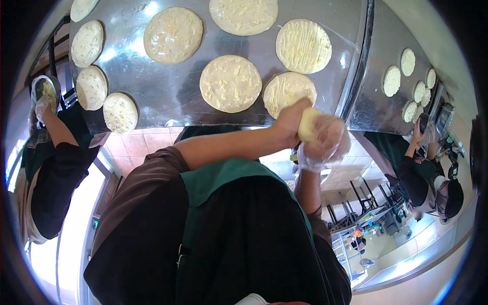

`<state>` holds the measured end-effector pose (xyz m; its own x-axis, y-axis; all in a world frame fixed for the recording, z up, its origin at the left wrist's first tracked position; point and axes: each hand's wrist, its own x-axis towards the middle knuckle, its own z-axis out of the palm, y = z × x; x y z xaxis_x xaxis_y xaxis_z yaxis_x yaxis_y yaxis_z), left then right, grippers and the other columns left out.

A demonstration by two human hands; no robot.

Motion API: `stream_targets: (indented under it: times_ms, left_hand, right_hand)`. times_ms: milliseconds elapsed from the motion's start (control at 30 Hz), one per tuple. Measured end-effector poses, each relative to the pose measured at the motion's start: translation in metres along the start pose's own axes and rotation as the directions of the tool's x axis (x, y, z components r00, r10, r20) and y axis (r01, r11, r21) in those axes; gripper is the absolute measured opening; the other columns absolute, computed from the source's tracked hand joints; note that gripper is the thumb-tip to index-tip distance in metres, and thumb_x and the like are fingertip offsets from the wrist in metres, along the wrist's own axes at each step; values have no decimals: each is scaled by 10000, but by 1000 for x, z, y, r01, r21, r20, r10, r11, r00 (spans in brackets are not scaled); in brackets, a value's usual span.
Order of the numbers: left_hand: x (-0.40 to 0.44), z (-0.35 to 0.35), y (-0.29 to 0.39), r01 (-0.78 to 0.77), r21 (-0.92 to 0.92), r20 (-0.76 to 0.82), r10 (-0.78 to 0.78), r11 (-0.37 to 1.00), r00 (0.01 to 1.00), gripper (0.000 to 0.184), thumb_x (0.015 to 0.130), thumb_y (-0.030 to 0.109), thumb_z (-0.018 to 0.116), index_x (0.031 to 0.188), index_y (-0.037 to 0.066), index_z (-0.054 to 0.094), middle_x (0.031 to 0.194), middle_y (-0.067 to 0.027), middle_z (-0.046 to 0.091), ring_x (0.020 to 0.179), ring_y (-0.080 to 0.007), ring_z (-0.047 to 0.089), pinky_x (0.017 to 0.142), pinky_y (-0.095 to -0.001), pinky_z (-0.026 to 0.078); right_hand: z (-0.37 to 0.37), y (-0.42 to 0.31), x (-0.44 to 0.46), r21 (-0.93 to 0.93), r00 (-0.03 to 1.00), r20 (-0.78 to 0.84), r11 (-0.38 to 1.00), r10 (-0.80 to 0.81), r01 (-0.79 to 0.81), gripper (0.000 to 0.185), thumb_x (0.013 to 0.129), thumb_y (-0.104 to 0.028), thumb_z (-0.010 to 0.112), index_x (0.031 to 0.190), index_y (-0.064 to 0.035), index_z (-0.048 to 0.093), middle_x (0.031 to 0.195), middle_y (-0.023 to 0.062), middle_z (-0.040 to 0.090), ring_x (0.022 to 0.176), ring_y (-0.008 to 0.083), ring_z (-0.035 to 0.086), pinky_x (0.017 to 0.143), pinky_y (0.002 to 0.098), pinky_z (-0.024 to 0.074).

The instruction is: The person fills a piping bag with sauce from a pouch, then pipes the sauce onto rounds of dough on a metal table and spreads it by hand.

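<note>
My left hand [293,120] is bare and closed around the lower part of a piping bag [307,125] filled with pale yellow cream. Gloved in clear plastic, my right hand [328,141] grips the bag's upper end and is slightly blurred. Both hands are at the table's near edge, over a round flat dough [285,91] that carries a few cream lines on its left part. The bag's tip is hidden by my left hand. Just behind lies a dough round [304,46] covered in cream stripes. To the left, another dough round [230,84] has crumbly pale bits on top.
More topped dough rounds [173,35] lie across the metal table [152,96]. On the left, a person's gloved hand holds a bowl [46,91]. At right, a co-worker [424,175] stands by a second metal table [378,109] with several striped rounds.
</note>
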<state>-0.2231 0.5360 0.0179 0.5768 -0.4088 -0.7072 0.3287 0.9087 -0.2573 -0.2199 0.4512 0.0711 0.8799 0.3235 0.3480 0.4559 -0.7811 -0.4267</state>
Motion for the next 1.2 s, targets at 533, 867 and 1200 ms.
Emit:
stream_targets:
  times_ms: [533,867,1200]
  left_hand:
    - [12,14,9,-32,1,4,32,999,999,136,830,213,545,798,81,544,723,-55,551,667,-166,572,639,-322,491]
    - [-20,-4,-29,48,82,-129,-37,995,991,125,826,197,546,822,72,536,758,-53,545,701,-164,577,645,-310,487]
    - [12,5,-20,-14,12,-115,15,1000,993,202,763,190,593,819,-1,557,719,-77,559,597,-191,577,533,-324,473]
  right_hand:
    - [19,4,20,-57,973,-209,995,-96,86,220,853,-190,483,697,-43,530,600,71,498,524,197,483,493,316,389]
    - [-23,-29,6,108,967,19,961,254,-254,307,893,-178,413,608,-76,464,545,58,491,466,177,468,469,323,379]
    - [-2,6,8,19,991,-54,993,120,-120,300,882,-172,404,619,-53,485,556,72,499,492,213,485,488,338,392]
